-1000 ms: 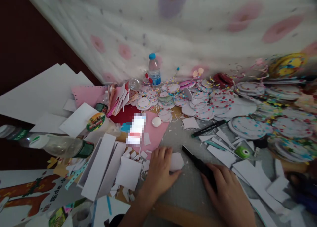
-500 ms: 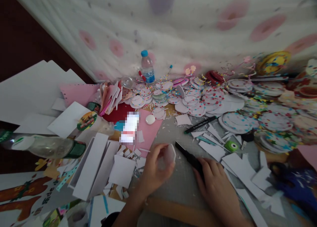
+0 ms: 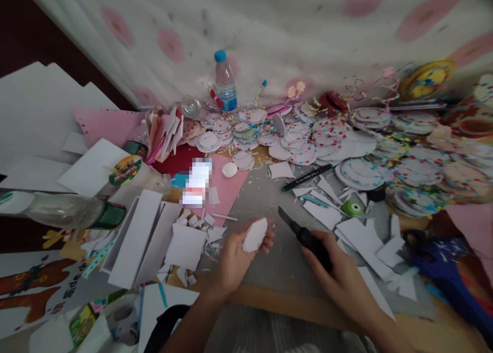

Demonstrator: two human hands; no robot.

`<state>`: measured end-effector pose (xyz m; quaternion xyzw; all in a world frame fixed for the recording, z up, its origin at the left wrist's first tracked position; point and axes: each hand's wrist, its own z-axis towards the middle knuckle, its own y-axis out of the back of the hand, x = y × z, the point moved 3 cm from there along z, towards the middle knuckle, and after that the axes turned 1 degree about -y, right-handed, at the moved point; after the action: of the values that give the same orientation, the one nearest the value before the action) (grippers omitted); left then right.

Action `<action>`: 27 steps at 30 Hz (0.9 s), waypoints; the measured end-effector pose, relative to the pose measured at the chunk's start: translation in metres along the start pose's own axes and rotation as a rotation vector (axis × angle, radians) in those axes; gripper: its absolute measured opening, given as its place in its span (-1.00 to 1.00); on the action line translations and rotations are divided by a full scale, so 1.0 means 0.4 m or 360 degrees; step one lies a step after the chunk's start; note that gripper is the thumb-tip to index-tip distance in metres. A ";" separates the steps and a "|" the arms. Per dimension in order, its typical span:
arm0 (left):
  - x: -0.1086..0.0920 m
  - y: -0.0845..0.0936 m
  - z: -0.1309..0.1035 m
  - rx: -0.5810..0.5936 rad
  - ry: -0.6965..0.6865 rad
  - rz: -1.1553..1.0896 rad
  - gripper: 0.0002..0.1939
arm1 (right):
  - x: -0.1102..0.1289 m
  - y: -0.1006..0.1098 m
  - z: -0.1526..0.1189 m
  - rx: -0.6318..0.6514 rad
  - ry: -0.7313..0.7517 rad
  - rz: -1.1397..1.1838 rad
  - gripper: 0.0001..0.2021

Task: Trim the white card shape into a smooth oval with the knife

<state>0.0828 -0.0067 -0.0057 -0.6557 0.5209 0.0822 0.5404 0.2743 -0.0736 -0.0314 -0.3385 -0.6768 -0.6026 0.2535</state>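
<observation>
My left hand (image 3: 238, 256) holds a small white foam piece (image 3: 254, 235) lifted off the grey work surface (image 3: 269, 209), palm turned up. My right hand (image 3: 339, 276) grips a black utility knife (image 3: 301, 234) whose blade points up and left, a short way right of the white piece. Both hands hover near the table's front edge.
White strips and scraps (image 3: 154, 235) lie left of my hands, more scraps (image 3: 365, 235) to the right. Confetti-dotted round cutouts (image 3: 308, 147) cover the back. A water bottle (image 3: 224, 83) stands by the curtain; a black marker (image 3: 306, 177), pink sheet (image 3: 227, 188) and lying bottle (image 3: 69, 211) are nearby.
My left hand picked the white piece up from the surface and turned it palm-up. My right hand lifted the knife off the table.
</observation>
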 end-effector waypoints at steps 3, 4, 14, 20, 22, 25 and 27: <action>0.007 -0.001 -0.005 -0.0039 -0.0047 0.0211 -0.53 | 0.020 0.004 -0.010 0.0077 0.0007 0.0006 -0.73; 0.009 -0.002 -0.007 -0.0060 -0.0044 0.0286 -0.54 | 0.028 0.004 -0.014 0.0103 0.0021 -0.0006 -0.73; 0.026 -0.015 -0.031 0.0141 0.0015 0.0803 -0.35 | 0.102 -0.001 -0.038 0.0266 0.0330 -0.0301 -0.73; 0.004 -0.041 -0.063 0.0264 -0.0035 0.1260 -0.38 | 0.124 0.007 -0.035 0.0181 0.0526 -0.0362 -0.76; -0.004 -0.047 -0.071 0.0284 -0.0096 0.1363 -0.39 | 0.128 0.009 -0.035 0.0146 0.0581 -0.0368 -0.75; -0.005 -0.044 -0.075 0.0330 -0.0176 0.1460 -0.42 | 0.130 0.011 -0.033 0.0101 0.0623 -0.0367 -0.75; 0.002 -0.037 -0.073 0.0367 -0.0223 0.1472 -0.47 | 0.128 0.013 -0.032 0.0073 0.0639 -0.0383 -0.75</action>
<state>0.0812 -0.0321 0.0147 -0.2840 0.7259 0.2997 0.5502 0.2444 -0.0783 0.0123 -0.1228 -0.6618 -0.6682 0.3168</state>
